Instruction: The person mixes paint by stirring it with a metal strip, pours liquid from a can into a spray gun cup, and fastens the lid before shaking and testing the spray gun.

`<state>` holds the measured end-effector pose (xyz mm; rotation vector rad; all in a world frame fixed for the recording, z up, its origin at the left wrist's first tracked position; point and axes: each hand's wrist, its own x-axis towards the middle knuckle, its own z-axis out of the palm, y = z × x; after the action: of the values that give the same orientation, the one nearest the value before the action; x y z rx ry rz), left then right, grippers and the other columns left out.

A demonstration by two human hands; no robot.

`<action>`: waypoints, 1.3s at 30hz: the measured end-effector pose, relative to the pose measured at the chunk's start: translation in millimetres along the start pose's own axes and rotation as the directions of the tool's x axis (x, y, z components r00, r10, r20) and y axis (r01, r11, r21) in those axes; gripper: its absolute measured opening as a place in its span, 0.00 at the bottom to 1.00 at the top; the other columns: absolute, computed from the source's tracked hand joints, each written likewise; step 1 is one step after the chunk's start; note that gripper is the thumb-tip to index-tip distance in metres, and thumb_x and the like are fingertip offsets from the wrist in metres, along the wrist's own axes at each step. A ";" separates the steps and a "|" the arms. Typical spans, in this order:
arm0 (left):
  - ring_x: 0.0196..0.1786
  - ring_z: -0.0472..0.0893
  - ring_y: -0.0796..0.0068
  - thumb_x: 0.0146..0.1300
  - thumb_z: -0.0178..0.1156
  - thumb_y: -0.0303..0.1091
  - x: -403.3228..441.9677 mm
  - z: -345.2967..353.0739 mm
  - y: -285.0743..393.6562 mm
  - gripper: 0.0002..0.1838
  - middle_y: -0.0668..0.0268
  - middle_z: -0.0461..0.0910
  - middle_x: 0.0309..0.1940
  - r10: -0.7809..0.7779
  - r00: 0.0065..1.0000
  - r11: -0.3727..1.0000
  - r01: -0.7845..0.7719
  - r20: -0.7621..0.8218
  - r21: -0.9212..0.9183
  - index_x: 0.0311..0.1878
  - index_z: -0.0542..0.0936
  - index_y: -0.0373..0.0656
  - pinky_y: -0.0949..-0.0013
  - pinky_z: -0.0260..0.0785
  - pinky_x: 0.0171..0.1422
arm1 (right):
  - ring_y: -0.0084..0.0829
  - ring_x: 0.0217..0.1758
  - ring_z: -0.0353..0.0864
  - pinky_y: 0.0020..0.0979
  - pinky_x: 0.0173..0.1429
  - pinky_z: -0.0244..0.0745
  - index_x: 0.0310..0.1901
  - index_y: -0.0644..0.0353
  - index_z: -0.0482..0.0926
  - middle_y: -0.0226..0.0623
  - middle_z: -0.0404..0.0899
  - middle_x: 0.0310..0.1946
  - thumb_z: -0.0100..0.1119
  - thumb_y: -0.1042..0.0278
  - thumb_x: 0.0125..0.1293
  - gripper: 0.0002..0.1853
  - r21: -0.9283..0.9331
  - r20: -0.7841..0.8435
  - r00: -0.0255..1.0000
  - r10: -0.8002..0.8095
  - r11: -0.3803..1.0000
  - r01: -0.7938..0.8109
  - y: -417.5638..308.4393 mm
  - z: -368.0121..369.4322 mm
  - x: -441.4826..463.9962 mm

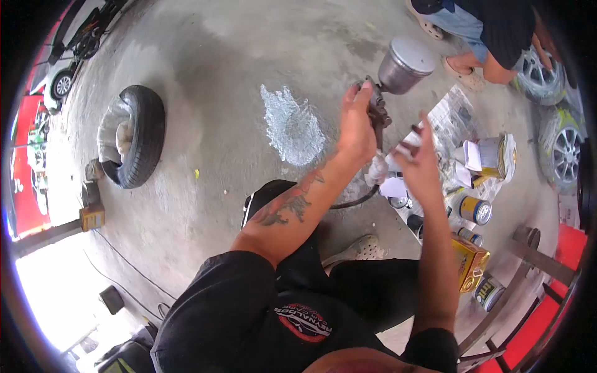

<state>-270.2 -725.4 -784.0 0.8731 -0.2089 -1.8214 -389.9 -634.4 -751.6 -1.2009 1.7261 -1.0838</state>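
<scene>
the left hand (pixel 357 127) gripped a spray gun (pixel 379 113) above the concrete floor (pixel 224 124); the right hand (pixel 419 158) was spread beside it, holding nothing visible. the paint cup (pixel 398 74) was mounted and lidded; its remaining contents could not be determined. a silvery patch (pixel 293 129), apparently paint, coated the floor. a hose (pixel 359 202) curved below the hands. newspaper (pixel 455 104) and paint tins (pixel 476 210) crowded the right side, near a crouching co-worker (pixel 505 30) and alloy wheels (pixel 567 149).

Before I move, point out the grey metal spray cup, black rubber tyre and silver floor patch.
Grey metal spray cup (pixel 396 75), head view: side wall.
Black rubber tyre (pixel 148 138), head view: tread.
Silver floor patch (pixel 295 129), head view: middle.
</scene>
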 end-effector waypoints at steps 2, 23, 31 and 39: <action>0.42 0.78 0.68 0.74 0.58 0.48 -10.1 5.3 5.2 0.19 0.61 0.76 0.42 0.039 0.995 0.998 -0.034 0.094 -0.058 0.58 0.70 0.48 0.63 0.75 0.48 | 0.44 0.69 0.73 0.37 0.65 0.77 0.81 0.58 0.47 0.52 0.58 0.74 0.68 0.82 0.57 0.53 -0.080 0.083 0.996 0.035 0.996 -0.029 4.7 21.7 -3.3; 0.50 0.85 0.41 0.71 0.55 0.53 24.9 -49.3 33.7 0.26 0.46 0.85 0.45 0.054 0.957 -0.222 -0.265 0.283 0.938 0.50 0.84 0.37 0.44 0.77 0.53 | 0.21 0.29 0.76 0.27 0.34 0.70 0.60 0.60 0.78 0.29 0.81 0.33 0.62 0.77 0.62 0.23 -0.059 0.218 0.967 0.132 0.991 -0.122 63.1 23.0 12.7; 0.51 0.85 0.44 0.68 0.55 0.47 -29.2 -33.7 95.8 0.22 0.46 0.85 0.47 0.190 0.971 -0.287 -0.087 0.145 0.954 0.55 0.80 0.40 0.47 0.77 0.55 | 0.33 0.58 0.79 0.32 0.63 0.72 0.74 0.59 0.67 0.50 0.80 0.61 0.61 0.83 0.63 0.35 -0.105 0.472 0.876 0.102 0.993 -0.058 29.1 63.6 18.1; 0.50 0.83 0.42 0.70 0.54 0.43 -105.8 -88.4 175.7 0.17 0.49 0.85 0.46 0.490 0.867 -0.068 0.147 -0.096 0.987 0.50 0.84 0.43 0.45 0.76 0.55 | 0.43 0.73 0.73 0.37 0.74 0.65 0.73 0.60 0.68 0.49 0.75 0.69 0.61 0.80 0.64 0.34 -0.033 0.654 0.746 -0.122 0.981 0.190 -32.1 130.1 -16.8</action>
<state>-64.1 -686.6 -707.2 2.1601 -1.4984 -0.7790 -256.9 -653.0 -766.0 -1.5770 1.1486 -0.5534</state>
